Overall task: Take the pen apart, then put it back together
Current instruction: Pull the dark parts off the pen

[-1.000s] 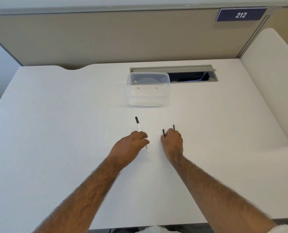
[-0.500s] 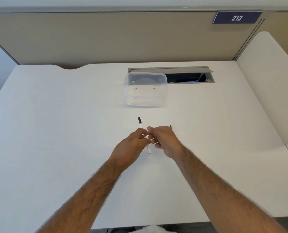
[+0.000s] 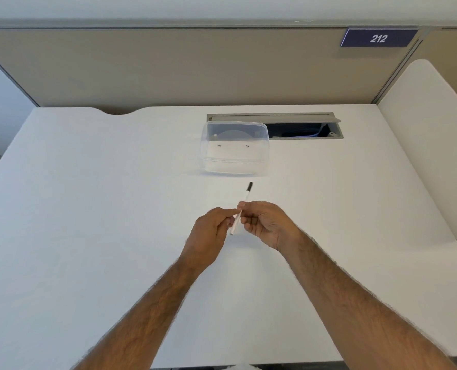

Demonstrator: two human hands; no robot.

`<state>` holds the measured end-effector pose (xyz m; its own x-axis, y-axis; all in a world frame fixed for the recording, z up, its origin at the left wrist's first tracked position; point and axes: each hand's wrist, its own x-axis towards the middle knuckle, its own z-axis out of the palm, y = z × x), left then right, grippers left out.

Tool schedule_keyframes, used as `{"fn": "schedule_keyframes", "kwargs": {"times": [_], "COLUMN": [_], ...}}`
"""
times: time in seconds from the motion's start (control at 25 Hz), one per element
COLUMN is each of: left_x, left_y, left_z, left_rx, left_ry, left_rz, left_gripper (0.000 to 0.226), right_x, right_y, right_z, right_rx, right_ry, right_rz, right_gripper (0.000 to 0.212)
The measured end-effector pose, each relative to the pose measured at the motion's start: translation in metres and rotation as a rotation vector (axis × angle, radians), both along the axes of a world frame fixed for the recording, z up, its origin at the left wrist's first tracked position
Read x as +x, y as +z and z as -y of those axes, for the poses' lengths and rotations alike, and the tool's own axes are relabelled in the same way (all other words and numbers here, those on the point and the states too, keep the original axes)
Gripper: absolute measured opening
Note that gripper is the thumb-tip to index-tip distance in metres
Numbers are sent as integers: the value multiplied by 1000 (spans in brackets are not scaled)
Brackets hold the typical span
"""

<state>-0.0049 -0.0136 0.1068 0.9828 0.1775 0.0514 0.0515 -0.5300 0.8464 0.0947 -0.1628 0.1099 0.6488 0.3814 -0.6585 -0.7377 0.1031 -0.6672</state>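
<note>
White and wide, the desk [image 3: 88, 209] is sitting in front of a tan wall panel [image 3: 168, 68] with a blue sign [image 3: 378, 38] saying 212, and a clear plastic box [image 3: 235, 148] is resting near a gray slot [image 3: 302, 126] at the back. Both hands are meeting above the middle of the desk, holding the pen [image 3: 242, 206], which is pointing its black end toward the box. The left hand [image 3: 208, 233] is pinching the white lower part with curled fingers, and the right hand [image 3: 264, 222] is closing its fingertips around the middle.
</note>
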Motion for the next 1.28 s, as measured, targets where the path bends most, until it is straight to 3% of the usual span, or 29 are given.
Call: {"fn": "schedule_keyframes", "kwargs": {"times": [0.2, 0.32, 0.44, 0.52, 0.64, 1.0, 1.28], "left_x": [22, 42, 60, 67, 67, 69, 61], "left_y": [2, 7, 11, 8, 2, 7, -3], "left_z": [-15, -25, -29, -29, -29, -37, -34], "left_rx": [-110, -262, -358, -285, -220, -371, -226], "left_ry": [153, 211, 197, 158, 148, 163, 103], "left_rz": [-185, -192, -195, -239, -260, -199, -218], "left_gripper": [35, 34, 31, 30, 31, 31, 21], "right_x": [10, 15, 13, 11, 12, 14, 14], "right_y": [2, -3, -16, -29, -36, -37, -32], "right_z": [-14, -29, -40, -43, -40, -34, -34], "right_rx": [-219, -377, -583, -724, -764, -782, -806], "right_ry": [-72, -34, 156, 369, 458, 438, 510], "right_rz": [371, 632, 995, 1185, 1252, 1256, 1224], "right_gripper": [14, 5, 3, 9, 14, 12, 18]}}
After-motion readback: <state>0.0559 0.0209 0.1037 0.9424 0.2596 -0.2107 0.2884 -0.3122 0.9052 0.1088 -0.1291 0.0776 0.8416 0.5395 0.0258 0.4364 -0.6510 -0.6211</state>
